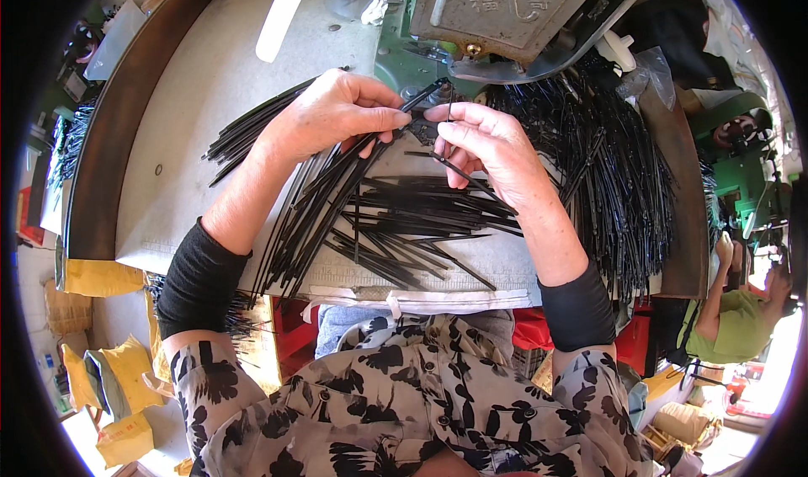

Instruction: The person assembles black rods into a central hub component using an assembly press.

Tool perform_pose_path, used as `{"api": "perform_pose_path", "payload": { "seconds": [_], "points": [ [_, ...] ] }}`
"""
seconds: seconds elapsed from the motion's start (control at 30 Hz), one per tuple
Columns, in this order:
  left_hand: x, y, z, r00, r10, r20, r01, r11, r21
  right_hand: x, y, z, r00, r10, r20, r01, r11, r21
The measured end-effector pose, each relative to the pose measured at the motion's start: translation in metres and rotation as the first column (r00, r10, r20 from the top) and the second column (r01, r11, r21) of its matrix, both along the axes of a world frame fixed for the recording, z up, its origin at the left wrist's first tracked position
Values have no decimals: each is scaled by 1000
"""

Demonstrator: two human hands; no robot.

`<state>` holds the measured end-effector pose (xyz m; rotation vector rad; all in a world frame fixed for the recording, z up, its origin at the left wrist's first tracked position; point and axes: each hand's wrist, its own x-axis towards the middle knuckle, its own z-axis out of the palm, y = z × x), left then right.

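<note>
Both my hands are raised over the worktable, close together in front of a machine. My left hand [337, 115] pinches a thin black rod [425, 94], much like an umbrella rib, between thumb and fingers, its tip pointing at the machine. Just to its right, my right hand [492, 144] has thumb and fingers closed around a slender black piece [450, 98]; its full shape is partly hidden by the fingers. Beneath my left hand and wrist a slanting bundle of black rods [311, 216] fans toward me. More loose rods [421, 203] lie crosswise between my forearms.
The machine has a green base [394, 52] and grey metal head [505, 14]. A large heap of black rods [623, 199] fills the table's right side. A brown raised rim [105, 165] borders the pale tabletop [181, 115]. At far right sits another person in green [732, 325].
</note>
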<state>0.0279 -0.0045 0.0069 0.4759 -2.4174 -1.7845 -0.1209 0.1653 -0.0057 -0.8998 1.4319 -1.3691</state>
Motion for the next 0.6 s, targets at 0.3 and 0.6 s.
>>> {"api": "perform_pose_path", "payload": {
  "seconds": [0.3, 0.6],
  "points": [
    [-1, -7, -5, 998, -54, 29, 47, 975, 215, -1, 0, 0, 999, 27, -29, -26, 999, 47],
    [0, 0, -4, 1000, -24, 3, 23, 988, 151, 5, 2, 1, 958, 264, 112, -270, 962, 39]
  ]
}}
